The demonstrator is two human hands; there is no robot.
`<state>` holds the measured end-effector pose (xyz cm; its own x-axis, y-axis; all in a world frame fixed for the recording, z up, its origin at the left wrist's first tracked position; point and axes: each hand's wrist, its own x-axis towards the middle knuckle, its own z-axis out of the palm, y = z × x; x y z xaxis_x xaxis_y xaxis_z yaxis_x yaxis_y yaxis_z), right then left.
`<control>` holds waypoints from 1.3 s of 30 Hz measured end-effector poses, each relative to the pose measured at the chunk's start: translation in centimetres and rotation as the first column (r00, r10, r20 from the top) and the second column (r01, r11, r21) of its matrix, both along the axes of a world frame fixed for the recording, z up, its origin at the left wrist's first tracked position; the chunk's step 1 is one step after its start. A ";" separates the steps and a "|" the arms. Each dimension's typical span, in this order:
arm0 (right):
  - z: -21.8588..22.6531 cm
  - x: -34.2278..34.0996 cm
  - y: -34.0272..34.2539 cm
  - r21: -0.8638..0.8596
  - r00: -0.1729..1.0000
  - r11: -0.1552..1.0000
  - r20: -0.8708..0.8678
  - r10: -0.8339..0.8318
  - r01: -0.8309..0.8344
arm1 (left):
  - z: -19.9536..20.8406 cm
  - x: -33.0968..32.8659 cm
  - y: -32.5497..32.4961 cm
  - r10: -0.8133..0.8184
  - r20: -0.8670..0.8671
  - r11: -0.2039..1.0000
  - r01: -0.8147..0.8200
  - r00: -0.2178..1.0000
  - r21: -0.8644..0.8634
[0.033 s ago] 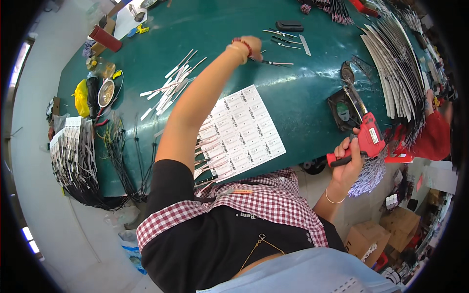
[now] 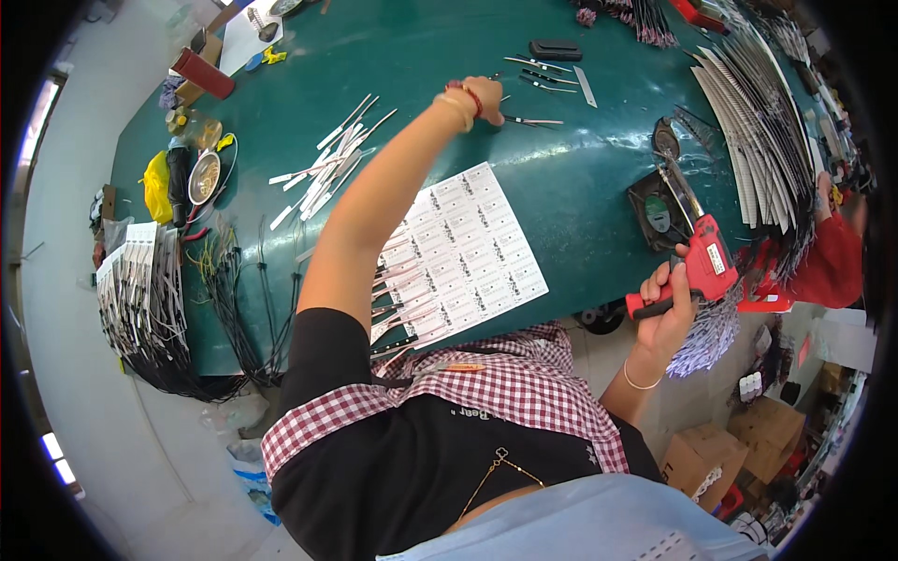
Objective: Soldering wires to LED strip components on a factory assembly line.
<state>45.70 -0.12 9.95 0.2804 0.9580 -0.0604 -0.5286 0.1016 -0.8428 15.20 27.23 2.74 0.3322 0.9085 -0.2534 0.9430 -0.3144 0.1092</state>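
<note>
My right hand is wrapped round the handle of a red pistol-grip tool with a black trigger and a label. My left arm stretches across the green table, and my left hand is curled with its fingers mostly hidden; a small dark tip shows just past them. Right beside that hand lies a thin black and pink strip. Below my left forearm is a white printed label sheet, with several thin pinkish strips with black parts along its left edge.
White-tipped strips lie loosely piled left of my forearm. Bundles of black cables hang over the left edge. Thin tools and a black case lie far off. Another person's red sleeve is at the right.
My left hand has shifted slightly to the right, and a dark tip now shows past its fingers. The right hand and its tool stay almost still.
</note>
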 end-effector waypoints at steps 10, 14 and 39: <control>0.2 -0.5 0.2 0.025 0.998 0.998 0.006 0.059 -0.059 | -1.7 4.0 -3.2 0.043 0.295 0.914 -0.157 0.955 0.375; 0.4 -0.5 -0.1 0.012 0.999 0.999 -0.006 0.053 -0.053 | -3.1 4.3 -2.7 -0.022 0.253 0.932 -0.072 0.967 0.356; 0.4 -1.4 0.3 -0.019 0.995 0.995 -0.011 0.099 -0.099 | -1.0 1.1 -3.6 0.391 0.888 0.804 -0.560 0.243 -0.200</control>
<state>44.30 0.15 10.40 0.1836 0.9796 -0.0813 -0.5440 0.0323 -0.8385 16.34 23.64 1.70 -0.2270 0.9739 0.0079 0.3188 0.0666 0.9455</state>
